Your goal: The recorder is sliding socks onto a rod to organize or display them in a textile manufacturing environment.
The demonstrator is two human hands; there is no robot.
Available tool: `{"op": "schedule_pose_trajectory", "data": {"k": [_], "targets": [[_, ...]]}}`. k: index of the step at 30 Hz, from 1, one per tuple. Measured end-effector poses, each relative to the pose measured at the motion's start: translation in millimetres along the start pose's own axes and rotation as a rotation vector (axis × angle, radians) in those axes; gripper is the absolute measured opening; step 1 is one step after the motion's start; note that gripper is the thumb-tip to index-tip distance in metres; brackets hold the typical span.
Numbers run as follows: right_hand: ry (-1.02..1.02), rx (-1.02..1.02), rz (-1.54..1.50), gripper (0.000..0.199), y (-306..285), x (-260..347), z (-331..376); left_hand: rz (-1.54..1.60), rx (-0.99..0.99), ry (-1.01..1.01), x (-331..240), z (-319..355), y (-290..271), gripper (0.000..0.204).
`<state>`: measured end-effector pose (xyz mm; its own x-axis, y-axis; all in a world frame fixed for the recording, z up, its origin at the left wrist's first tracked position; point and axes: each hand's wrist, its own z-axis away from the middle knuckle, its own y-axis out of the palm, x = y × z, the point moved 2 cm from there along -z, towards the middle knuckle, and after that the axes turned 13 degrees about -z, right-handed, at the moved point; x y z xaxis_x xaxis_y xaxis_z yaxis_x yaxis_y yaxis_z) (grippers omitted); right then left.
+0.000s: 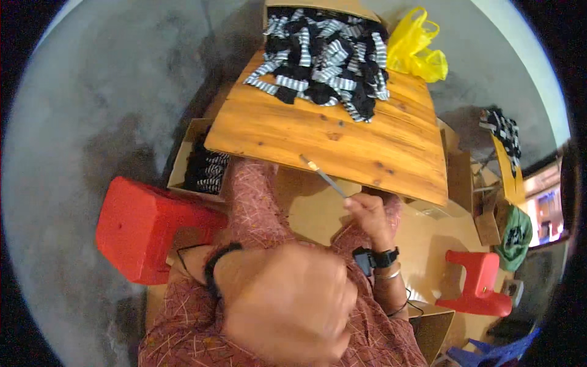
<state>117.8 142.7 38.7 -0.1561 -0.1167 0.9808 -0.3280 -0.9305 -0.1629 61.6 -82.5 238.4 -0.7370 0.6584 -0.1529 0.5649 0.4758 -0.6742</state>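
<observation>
Handling a thin tool [331, 181], right hand [370, 215] pinching it, we probably need steadiness next; left hand [292, 301] blurred, fingers unclear.

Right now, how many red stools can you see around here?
2. The first red stool is at the left of the view; the second red stool is at the right. Others may be hidden.

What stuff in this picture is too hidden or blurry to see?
All in the head view:
- Left hand: blurred; I can't tell whether it holds anything.
- Thin tool: one end is hidden by the right hand.
- Cardboard box with striped cloths: cut off by the upper edge.
- Yellow bag: its folds hide whether anything is inside.
</observation>
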Motion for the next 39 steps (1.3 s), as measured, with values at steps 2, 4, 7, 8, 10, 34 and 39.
{"op": "schedule_pose_trajectory", "data": {"k": [2, 4, 7, 8, 10, 34, 39], "targets": [[-0.053, -0.119, -0.164, 0.027, -10.3, 13.0, -5.6, -0.142, 0.019, -0.103, 41.3, 10.4, 8.6, 0.013], [-0.033, -0.127, -0.178, 0.027, -27.9, 0.0, -18.0, -0.238, -0.281, -0.291, 91.2, 26.1, 16.1, 0.015], [0.005, -0.144, -0.210, 0.026, -36.6, 5.2, -23.7, -0.025, -0.405, -0.893, 188.7, 73.0, 22.2, 0.012], [0.052, -0.195, -0.220, 0.026, -40.1, 7.6, -25.1, 0.209, -0.545, -1.110, 226.0, 94.4, 30.5, 0.012], [-0.019, -0.290, -0.172, 0.025, -56.0, -9.7, -39.1, 0.401, -0.760, -1.243, 272.3, 119.9, 31.2, 0.015], [-0.143, -0.468, -0.039, 0.030, -75.4, -10.1, -82.9, 0.237, -1.179, -1.280, 395.3, 144.1, 56.1, 0.017], [-0.090, -0.462, 0.196, 0.027, -83.0, -24.0, -82.3, 0.169, -0.867, -1.219, 311.2, 129.0, 62.2, 0.012]]}}
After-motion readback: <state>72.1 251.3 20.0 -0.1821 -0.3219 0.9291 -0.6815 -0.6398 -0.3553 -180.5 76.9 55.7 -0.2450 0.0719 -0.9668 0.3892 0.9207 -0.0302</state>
